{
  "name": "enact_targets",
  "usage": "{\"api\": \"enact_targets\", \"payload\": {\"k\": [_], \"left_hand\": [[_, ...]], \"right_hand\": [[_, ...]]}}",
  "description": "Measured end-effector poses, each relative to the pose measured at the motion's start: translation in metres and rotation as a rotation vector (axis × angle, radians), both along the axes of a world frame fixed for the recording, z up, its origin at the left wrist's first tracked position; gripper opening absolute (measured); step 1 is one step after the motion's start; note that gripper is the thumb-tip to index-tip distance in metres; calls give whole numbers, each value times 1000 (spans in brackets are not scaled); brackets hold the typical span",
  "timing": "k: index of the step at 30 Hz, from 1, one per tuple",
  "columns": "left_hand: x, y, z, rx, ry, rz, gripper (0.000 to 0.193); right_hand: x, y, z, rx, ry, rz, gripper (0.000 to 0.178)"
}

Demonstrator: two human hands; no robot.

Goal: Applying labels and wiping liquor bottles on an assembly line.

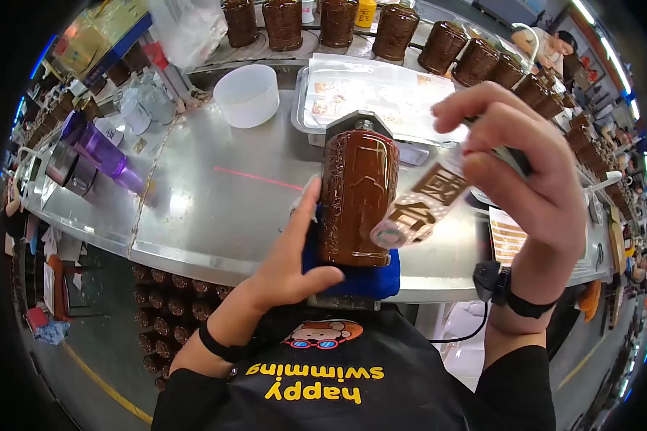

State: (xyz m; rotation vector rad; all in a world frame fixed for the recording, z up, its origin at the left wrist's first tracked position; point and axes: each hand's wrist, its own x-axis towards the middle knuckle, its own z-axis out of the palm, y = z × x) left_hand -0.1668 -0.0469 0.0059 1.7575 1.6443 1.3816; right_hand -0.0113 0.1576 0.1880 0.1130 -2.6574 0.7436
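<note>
A glossy dark brown bottle (359,197) with relief patterns lies tilted on a blue cloth (389,276), its neck pointing away from me. A dark angular collar (361,123) surrounds the neck. My left hand (287,258) steadies the bottle, fingers along its left side and thumb by its base. To the right, my right hand (528,154) pinches the upper end of a clear, curling decal strip (424,205) with gold characters and pale dots. The strip's lower end hangs close to the bottle's right side; I cannot tell whether they touch.
Behind the bottle, a clear plastic tray (302,108) holds printed sheets (366,93). A white tub (246,97) stands left of it, a purple bottle (101,147) farther left. Several brown bottles (338,25) line the back. A gold-striped sheet (507,233) lies at right. A person (553,49) sits far right.
</note>
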Motion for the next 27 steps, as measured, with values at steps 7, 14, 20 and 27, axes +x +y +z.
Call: {"api": "enact_targets", "payload": {"k": [7, 14, 20, 27], "left_hand": [[15, 13, 4, -9, -671, 70, 89], [25, 19, 1, -47, -491, 196, 90], [21, 21, 0, -81, -543, 204, 93], [16, 31, 2, -48, -601, 198, 88]], "right_hand": [[-30, 5, -96, -104, -45, -184, 12], [-38, 5, -114, -207, 10, -244, 14], [-39, 7, -121, -223, 47, -242, 16], [-48, 5, -129, -349, 142, -226, 17]]}}
